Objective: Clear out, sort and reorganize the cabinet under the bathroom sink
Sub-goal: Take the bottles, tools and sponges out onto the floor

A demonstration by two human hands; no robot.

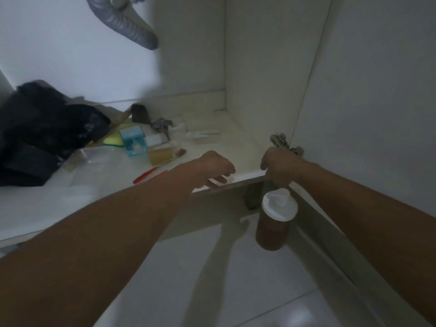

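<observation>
The right hand, at centre right of the frame, has its grip closed on the top of a brown bottle with a white cap, which hangs upright, long axis vertical, just outside the cabinet shelf edge and above the floor. The left hand rests curled at that edge beside it, apparently pinching something small and pale, with the remaining clutter lying further in toward the left of the frame, nearer the left hand.

no legible text, labels too blurred
</observation>
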